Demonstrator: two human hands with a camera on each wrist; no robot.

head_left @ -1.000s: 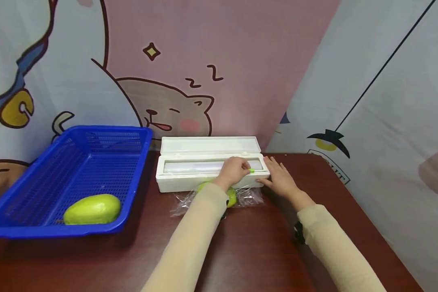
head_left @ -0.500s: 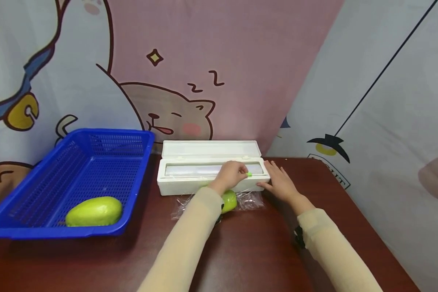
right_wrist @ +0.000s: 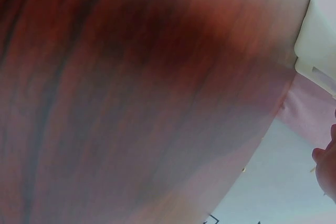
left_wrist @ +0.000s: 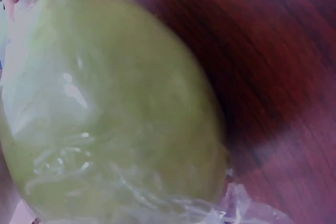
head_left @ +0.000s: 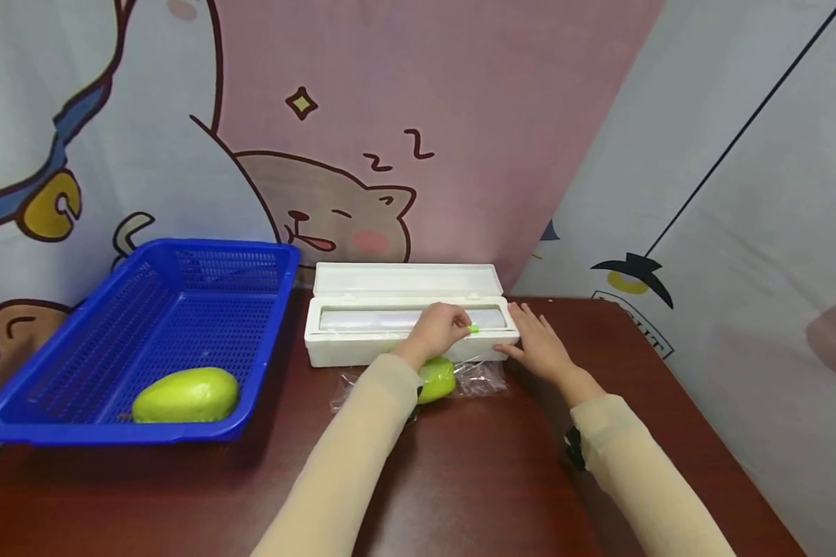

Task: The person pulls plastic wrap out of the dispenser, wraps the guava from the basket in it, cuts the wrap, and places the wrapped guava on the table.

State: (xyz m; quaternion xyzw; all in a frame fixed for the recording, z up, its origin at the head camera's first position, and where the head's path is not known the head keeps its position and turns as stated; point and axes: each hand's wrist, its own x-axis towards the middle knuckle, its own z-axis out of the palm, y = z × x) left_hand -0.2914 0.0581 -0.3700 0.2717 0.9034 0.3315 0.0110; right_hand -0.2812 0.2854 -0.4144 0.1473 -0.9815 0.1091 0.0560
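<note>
A white cling film dispenser box [head_left: 355, 353] stands at the back of the table with its lid raised and a roll of clear film inside. Between thumb and fingers, my left hand [head_left: 435, 331] pinches the small green slide cutter [head_left: 473, 329] on the box's front edge, right of the middle. My right hand [head_left: 539, 345] rests on the box's right end, fingers extended. In front of the box lies a green, mango-like fruit [head_left: 437, 380] under clear film [head_left: 481, 378], partly hidden by my left forearm. The left wrist view shows the film wrinkled over this fruit [left_wrist: 121, 93].
On the left sits a blue perforated plastic basket [head_left: 265, 340] holding another green fruit [head_left: 185, 395]. A cartoon-printed cloth [head_left: 474, 155] hangs right behind the dark red wooden table [head_left: 488, 480].
My left hand has shifted slightly left along the box edge with the slide cutter, and more of the fruit shows beside the forearm. The right hand stays on the box end.
</note>
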